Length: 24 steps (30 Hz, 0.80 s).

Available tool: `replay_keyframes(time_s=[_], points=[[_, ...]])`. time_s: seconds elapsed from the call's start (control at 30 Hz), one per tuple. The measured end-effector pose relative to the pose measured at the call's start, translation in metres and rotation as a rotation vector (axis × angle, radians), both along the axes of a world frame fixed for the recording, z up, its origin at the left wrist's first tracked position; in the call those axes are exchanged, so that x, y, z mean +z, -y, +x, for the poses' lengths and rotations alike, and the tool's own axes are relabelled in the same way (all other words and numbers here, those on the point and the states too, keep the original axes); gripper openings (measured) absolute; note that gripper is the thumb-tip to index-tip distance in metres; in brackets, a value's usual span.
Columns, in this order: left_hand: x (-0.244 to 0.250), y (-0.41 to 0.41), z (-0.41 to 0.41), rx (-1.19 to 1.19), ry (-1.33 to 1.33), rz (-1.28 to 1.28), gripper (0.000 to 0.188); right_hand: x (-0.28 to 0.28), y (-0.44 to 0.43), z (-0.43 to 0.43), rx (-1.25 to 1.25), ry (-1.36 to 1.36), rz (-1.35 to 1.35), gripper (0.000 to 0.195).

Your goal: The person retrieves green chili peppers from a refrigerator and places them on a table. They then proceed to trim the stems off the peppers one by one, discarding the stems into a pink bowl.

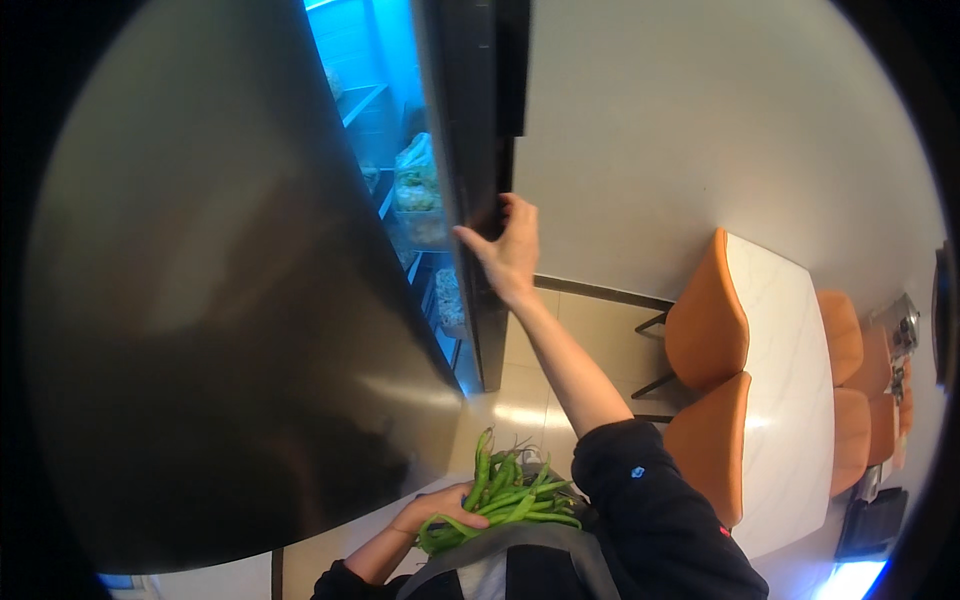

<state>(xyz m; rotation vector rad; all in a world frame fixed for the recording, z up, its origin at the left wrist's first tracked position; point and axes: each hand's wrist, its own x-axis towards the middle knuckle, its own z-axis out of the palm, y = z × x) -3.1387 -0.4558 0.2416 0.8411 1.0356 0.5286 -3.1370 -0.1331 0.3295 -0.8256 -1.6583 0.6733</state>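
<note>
My right hand [511, 246] is on the edge of a dark refrigerator door [474, 187], its thumb on the inner side and its fingers curled around the outer side. Through a gap beside this door, blue-lit shelves [365, 101] show, with a plastic bag of leafy greens [417, 176] and other food in containers. Low in the view, close to my body, my left hand [450, 510] holds a bunch of long green peppers or beans [510, 491]; which of the two I cannot tell. Part of the left hand is hidden under them.
A large dark glossy refrigerator door [225, 300] fills the left side. On the right, orange chairs [705, 322] surround a white marble-patterned table [780, 390] against a pale wall [675, 135]. Light floor tiles [532, 352] lie between. A metal pot [905, 324] stands at the far right.
</note>
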Motion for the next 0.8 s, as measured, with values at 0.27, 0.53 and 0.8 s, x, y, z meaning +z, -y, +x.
replay_keyframes(time_s=[0.27, 0.53, 0.8], points=[[-0.047, -0.064, 0.062, -0.102, 0.146, -0.045, 0.062, -0.034, -0.045, 0.035, 0.719, -0.021, -0.257, 0.063], [-0.125, -0.114, 0.218, -0.330, 0.290, -0.129, 0.074, -0.062, 0.003, 0.381, 0.908, 0.004, -0.265, 0.060], [-0.058, -0.066, 0.351, -0.873, 0.297, -0.255, 0.074, -0.025, 0.292, 0.655, -0.023, -0.144, -0.370, 0.060]])
